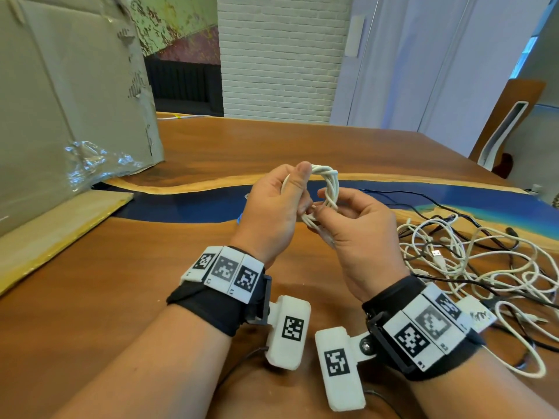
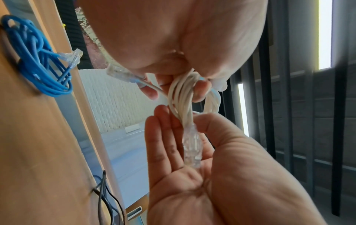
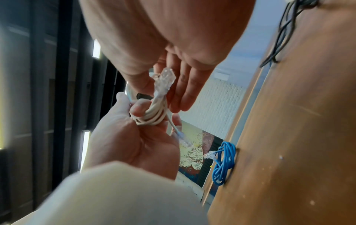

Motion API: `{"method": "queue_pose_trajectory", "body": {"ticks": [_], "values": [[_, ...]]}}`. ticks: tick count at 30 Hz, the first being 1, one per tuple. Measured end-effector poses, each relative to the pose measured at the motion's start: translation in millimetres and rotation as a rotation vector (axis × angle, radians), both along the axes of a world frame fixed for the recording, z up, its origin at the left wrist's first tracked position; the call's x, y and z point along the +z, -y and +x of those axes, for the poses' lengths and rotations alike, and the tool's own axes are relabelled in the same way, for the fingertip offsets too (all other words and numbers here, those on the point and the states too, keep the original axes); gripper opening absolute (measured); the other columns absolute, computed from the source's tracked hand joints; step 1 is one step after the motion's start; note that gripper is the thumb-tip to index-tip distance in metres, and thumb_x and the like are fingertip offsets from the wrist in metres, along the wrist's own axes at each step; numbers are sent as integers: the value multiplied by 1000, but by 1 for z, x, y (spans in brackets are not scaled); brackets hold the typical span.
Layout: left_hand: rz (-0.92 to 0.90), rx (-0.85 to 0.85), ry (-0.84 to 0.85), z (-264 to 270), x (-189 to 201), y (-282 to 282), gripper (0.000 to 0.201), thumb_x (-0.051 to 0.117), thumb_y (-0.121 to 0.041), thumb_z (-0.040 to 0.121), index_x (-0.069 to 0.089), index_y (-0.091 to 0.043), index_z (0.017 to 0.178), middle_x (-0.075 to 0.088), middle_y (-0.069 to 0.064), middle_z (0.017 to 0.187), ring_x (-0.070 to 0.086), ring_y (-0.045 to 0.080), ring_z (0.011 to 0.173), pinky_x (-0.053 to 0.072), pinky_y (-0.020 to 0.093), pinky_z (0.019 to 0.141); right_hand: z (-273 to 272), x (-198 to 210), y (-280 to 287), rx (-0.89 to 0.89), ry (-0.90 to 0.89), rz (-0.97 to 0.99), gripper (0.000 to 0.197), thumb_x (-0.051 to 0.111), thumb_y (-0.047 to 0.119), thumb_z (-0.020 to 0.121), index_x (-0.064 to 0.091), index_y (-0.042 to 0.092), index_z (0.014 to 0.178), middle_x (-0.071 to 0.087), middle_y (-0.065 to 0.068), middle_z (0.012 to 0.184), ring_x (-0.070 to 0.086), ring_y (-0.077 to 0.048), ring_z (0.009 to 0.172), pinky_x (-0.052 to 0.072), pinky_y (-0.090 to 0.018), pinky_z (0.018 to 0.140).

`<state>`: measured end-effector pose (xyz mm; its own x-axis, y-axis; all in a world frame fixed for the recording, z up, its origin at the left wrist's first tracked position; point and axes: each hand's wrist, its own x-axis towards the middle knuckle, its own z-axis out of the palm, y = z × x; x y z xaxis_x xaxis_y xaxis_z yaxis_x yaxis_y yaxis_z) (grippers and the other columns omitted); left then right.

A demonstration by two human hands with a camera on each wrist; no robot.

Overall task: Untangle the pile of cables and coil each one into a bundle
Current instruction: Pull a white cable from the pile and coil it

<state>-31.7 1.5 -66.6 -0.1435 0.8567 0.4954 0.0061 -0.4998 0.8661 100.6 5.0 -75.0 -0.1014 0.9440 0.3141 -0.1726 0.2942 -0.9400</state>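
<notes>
A white network cable (image 1: 329, 184) is wound into a small coil and held up over the middle of the table. My left hand (image 1: 298, 192) grips the coil (image 2: 183, 94) with its fingers curled round the strands and its thumb on top. My right hand (image 1: 325, 202) pinches the cable's end just above a clear plug (image 2: 192, 147) between thumb and straight fingers. The other clear plug (image 3: 185, 141) sticks out past the left fingers. A tangled pile of white and black cables (image 1: 472, 261) lies on the table at the right.
A coiled blue network cable (image 3: 223, 164) lies on the wooden table (image 1: 211, 146) beyond my left hand. A large cardboard box (image 1: 75, 101) with torn plastic stands at the left. A flat cardboard sheet (image 1: 60, 225) lies before it.
</notes>
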Motion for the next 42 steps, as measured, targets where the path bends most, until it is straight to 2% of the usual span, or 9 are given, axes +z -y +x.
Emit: {"method": "queue_pose_trajectory", "body": {"ticks": [5, 10, 16, 20, 23, 26, 30, 34, 42], "values": [[-17, 116, -60, -7, 1, -2, 61, 51, -54, 99, 61, 6, 91, 49, 11, 78, 45, 20, 68, 44, 34, 62, -3, 6, 4, 17, -11, 113, 35, 65, -8, 92, 71, 21, 111, 78, -11, 87, 75, -23, 81, 62, -38, 75], [-29, 129, -120, -14, -1, -5, 67, 54, -64, 89, 60, 2, 90, 54, 25, 79, 54, 33, 70, 50, 60, 69, -1, 11, 4, 169, -262, -26, 43, 61, -9, 94, 62, 15, 129, 78, -16, 88, 76, -26, 85, 62, -42, 85], [-15, 167, -263, -23, -2, -8, 42, 52, -54, 97, 61, -21, 73, 54, -3, 72, 50, 13, 66, 42, 38, 67, 3, 16, 2, 328, -317, -23, 55, 64, 6, 87, 55, 17, 140, 76, -18, 92, 74, -27, 88, 60, -39, 88], [-40, 172, -358, -23, -4, -10, 56, 45, -63, 95, 68, -15, 78, 64, 8, 81, 59, 22, 77, 49, 48, 74, 6, 18, 0, 423, -341, -43, 55, 61, 7, 88, 55, 15, 141, 73, -15, 86, 70, -25, 87, 58, -35, 86], [-60, 102, -374, -19, -5, -9, 58, 44, -57, 101, 61, -6, 77, 49, -1, 58, 44, 18, 54, 36, 39, 58, 11, 19, -3, 481, -387, -94, 52, 57, 4, 90, 56, 12, 141, 68, -13, 80, 68, -22, 82, 58, -34, 83], [-131, 64, -329, -20, -8, -10, 51, 47, -52, 102, 59, -11, 75, 55, 8, 57, 52, 20, 45, 37, 31, 52, 12, 17, -4, 474, -365, -115, 53, 58, 4, 89, 55, 13, 141, 70, -15, 85, 68, -23, 85, 57, -38, 87], [-193, 14, -221, -20, -6, -7, 47, 49, -49, 103, 67, -12, 80, 68, 14, 70, 63, 27, 52, 38, 27, 48, 13, 18, -4, 376, -230, -34, 53, 65, 9, 83, 60, 17, 135, 74, -17, 94, 71, -26, 92, 59, -36, 86], [-294, -74, -179, -14, 0, -1, 48, 44, -45, 106, 60, 0, 106, 74, 15, 80, 75, 34, 71, 52, 32, 54, 18, 18, -6, 361, -194, -39, 57, 68, 11, 79, 59, 17, 136, 76, -14, 107, 69, -27, 105, 57, -36, 90], [-207, -26, -40, -10, 5, 5, 34, 52, -34, 106, 56, -4, 89, 67, 5, 69, 61, 19, 60, 49, 31, 56, 20, 17, -12, 398, -241, -73, 64, 74, 15, 75, 58, 15, 137, 74, -18, 96, 71, -26, 94, 59, -33, 87]]}}
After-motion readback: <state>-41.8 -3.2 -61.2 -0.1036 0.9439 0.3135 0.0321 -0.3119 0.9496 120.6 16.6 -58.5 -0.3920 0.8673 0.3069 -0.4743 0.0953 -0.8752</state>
